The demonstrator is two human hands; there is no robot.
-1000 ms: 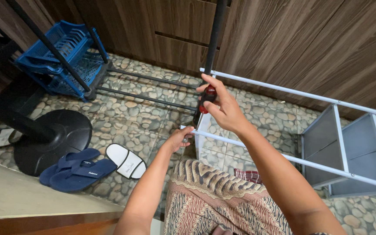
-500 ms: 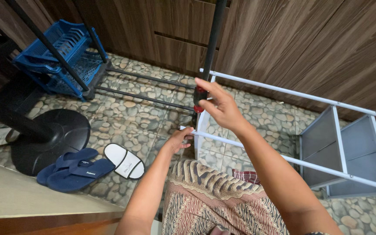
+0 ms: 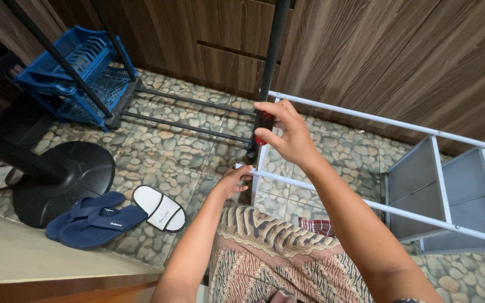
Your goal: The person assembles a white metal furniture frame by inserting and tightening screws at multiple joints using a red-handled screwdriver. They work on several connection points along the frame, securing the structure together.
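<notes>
Right hand is up at the top corner of the white tube frame, fingers closed around a red-and-black handled tool, tip hidden behind the hand. Left hand sits lower, fingers pinched on the end of the frame's lower white bar. Frame lies tilted on the pebble-pattern floor, grey fabric shelves off to the right, wood-panel wall behind. A black pole stands just behind the frame corner. Left side: blue plastic rack, black round stand base, navy flip-flops and a white sandal beside them.
</notes>
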